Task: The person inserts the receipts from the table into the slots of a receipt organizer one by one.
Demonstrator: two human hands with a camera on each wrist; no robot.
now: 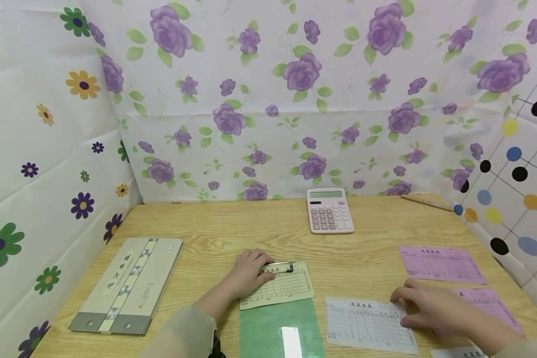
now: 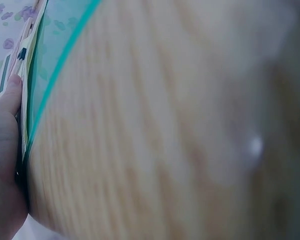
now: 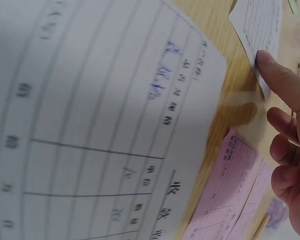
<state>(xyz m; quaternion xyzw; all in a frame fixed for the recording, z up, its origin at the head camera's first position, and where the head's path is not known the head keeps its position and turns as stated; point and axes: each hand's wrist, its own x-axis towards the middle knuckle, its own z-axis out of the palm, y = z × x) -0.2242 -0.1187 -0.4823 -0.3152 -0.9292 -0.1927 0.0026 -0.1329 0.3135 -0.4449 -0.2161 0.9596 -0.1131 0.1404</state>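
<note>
My left hand grips the metal clip of a green clipboard in the head view. Its thumb lies below the clip on a pale yellow printed form. The left wrist view catches that thumb at the board's edge. My right hand touches the right end of a white printed form, which lies flat beside the clipboard. Thumb and forefinger tips stand apart on the sheet. The right wrist view shows its other fingers bent, off the paper.
Two pink forms lie at the right, one partly under the right hand's outline. Another white form is close to the right wrist camera. A pink calculator and a pen-like stick are at the back. A grey-beige binder occupies the left.
</note>
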